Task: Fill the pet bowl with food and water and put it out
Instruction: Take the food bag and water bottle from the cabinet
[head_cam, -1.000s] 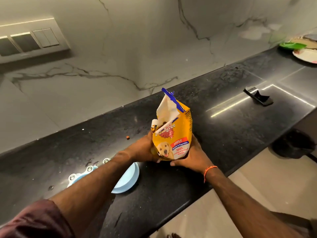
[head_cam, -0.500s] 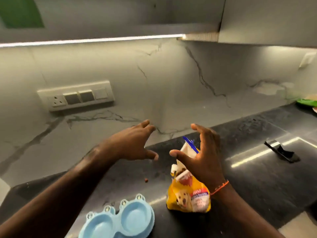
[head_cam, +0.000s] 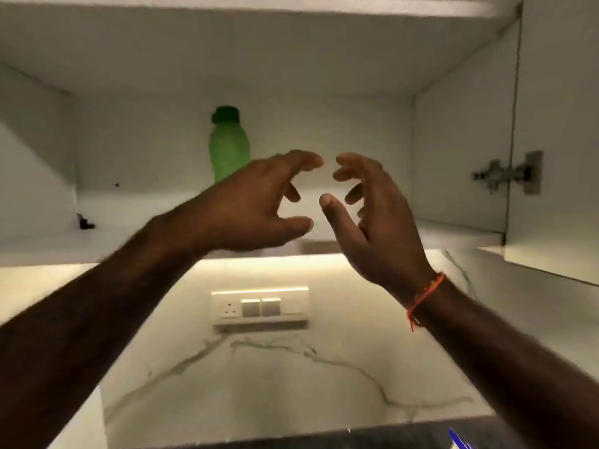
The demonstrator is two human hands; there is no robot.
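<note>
head view: both arms reach up at an open cupboard. the left hand and right hand are spread, fingers loosely bent, holding nothing. a green bottle stands on the shelf, behind the left hand. i think water comes next, so grab the bottle round its middle. i cannot tell what is inside. the pet bowl is out of sight.

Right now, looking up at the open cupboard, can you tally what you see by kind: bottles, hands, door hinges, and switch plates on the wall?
Bottles: 1, the green bottle standing on the cupboard shelf.
Hands: 2, the left hand and the right hand, both raised and holding nothing.
Door hinges: 1, the metal hinge.
Switch plates: 1, the switch plate.
Total: 5.
</note>
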